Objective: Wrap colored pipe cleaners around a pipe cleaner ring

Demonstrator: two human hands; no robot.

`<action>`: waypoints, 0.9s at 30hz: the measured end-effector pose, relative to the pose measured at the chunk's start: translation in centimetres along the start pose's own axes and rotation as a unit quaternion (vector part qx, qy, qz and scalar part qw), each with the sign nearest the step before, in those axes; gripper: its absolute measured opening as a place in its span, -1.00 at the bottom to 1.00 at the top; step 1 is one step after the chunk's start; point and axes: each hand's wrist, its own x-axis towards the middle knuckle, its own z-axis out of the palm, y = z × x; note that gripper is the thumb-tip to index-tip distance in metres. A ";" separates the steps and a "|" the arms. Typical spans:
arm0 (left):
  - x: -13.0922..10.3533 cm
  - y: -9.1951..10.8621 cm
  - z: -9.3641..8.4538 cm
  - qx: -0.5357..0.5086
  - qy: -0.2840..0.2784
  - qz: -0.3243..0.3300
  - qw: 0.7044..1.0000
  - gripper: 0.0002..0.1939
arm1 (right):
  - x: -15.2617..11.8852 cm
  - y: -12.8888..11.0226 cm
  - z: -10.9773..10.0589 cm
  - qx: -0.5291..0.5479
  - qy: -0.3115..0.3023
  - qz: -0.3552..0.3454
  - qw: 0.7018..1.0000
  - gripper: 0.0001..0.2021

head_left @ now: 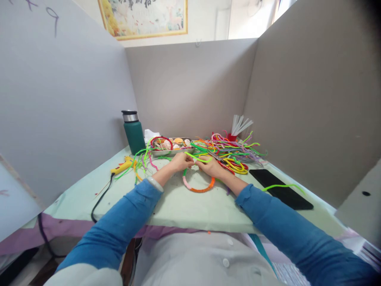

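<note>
Both hands meet at the top of a ring [199, 186] wrapped in pink, orange and green fuzz. The left hand [181, 162] has its fingers curled closed on the ring's upper left, and the right hand [210, 165] pinches the upper right. A lime stem [198, 157] runs across between the two hands; which fingers grip it cannot be told. The ring's lower arc lies on the pale green table [190, 210], just in front of the wrists. Behind the hands sits a metal tray [171, 151] of bits, with a loose heap of stems [232, 153] to its right. A yellow glue gun [122, 167] lies to the left, near a green flask [133, 132]. A phone [279, 188] lies by the right forearm, a green stem across it.
</note>
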 end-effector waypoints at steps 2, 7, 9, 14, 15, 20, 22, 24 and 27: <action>0.1 -0.1 0.1 0.003 0.006 0.003 1.000 -0.75 | 0.0 0.0 0.0 -0.002 0.000 0.010 1.000 -0.70; 0.0 -0.2 0.0 0.012 0.002 0.013 1.000 -0.74 | 0.0 -0.3 -0.1 -0.002 -0.010 0.020 1.000 -0.69; 0.0 -0.3 0.0 0.020 -0.003 0.017 1.000 -0.75 | 0.0 -0.3 -0.1 0.000 -0.007 0.021 1.000 -0.70; 0.0 -0.5 0.0 0.020 -0.010 0.020 1.000 -0.74 | -0.1 -0.5 -0.1 0.003 -0.003 0.006 1.000 -0.73; 0.0 -0.5 0.0 0.018 -0.011 0.018 1.000 -0.74 | -0.1 -0.5 -0.1 -0.001 -0.002 -0.002 1.000 -0.73; 0.0 -0.3 0.0 -0.004 -0.023 0.002 1.000 -0.76 | 0.0 -0.2 -0.1 0.002 -0.006 0.014 1.000 -0.72; 0.0 -0.2 0.0 -0.005 -0.018 -0.004 1.000 -0.76 | 0.0 0.0 0.0 0.008 -0.010 0.015 1.000 -0.73; 0.0 -0.1 0.0 0.001 -0.013 -0.006 1.000 -0.76 | 0.0 0.1 0.0 0.015 -0.002 0.019 1.000 -0.73; 0.0 -0.1 0.0 0.009 -0.011 -0.010 1.000 -0.76 | 0.0 0.0 0.0 0.021 0.001 0.020 1.000 -0.72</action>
